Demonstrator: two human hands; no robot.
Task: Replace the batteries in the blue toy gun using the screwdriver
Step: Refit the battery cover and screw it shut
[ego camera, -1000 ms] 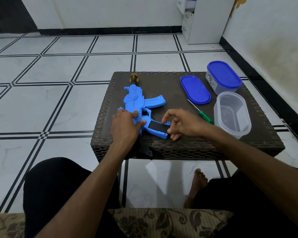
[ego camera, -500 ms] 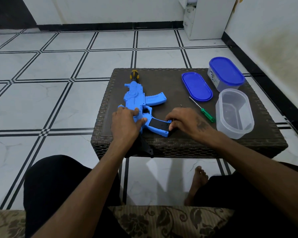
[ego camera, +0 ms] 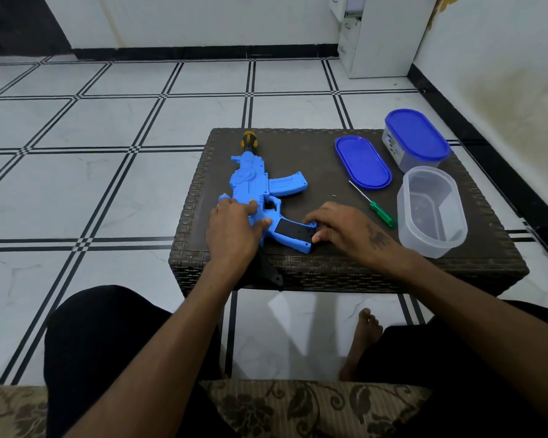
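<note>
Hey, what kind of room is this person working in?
Probably a living room at home: a low dark wicker table, a white tiled floor with black lines, and a floral upholstered seat.

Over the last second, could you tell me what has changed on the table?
The right hand came down onto the gun and its fingertips now touch the grip's black panel. The left hand stayed on the gun's body; the screwdriver stayed put.
</note>
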